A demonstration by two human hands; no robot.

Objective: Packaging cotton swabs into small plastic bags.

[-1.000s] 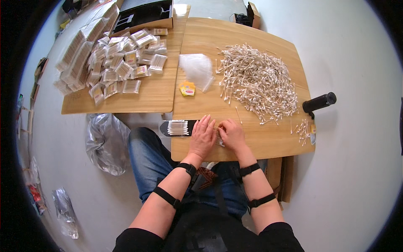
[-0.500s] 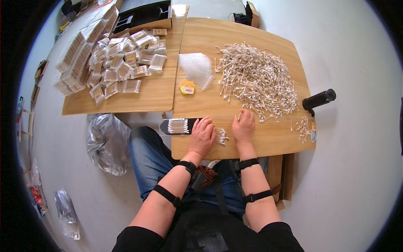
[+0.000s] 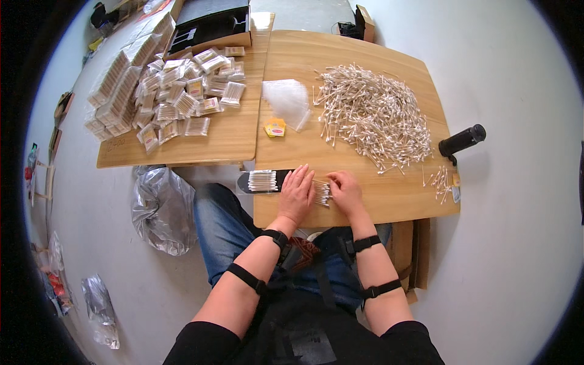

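Note:
My left hand (image 3: 296, 194) lies flat, fingers stretched out, over the right end of a dark flat strip and the left part of a small row of cotton swabs (image 3: 322, 193). Left of it, a neat row of cotton swabs (image 3: 262, 180) lies side by side on the dark strip (image 3: 243, 182), in what looks like clear film. My right hand (image 3: 347, 193) is closed in a pinch at the right edge of the small row, its fingertips on a cotton swab there. The fingers partly hide that swab.
A big heap of loose cotton swabs (image 3: 374, 115) lies beyond my hands. Clear bags (image 3: 288, 100) and yellow cards (image 3: 275, 127) lie left of it. Packed swabs (image 3: 185, 100) and an open box (image 3: 210, 30) fill the left table. A black cylinder (image 3: 462, 140) stands at the right edge.
My right hand has moved left and nearer, from beside the heap to the small row of swabs. My left hand stays on the strip. The whole view has shifted slightly.

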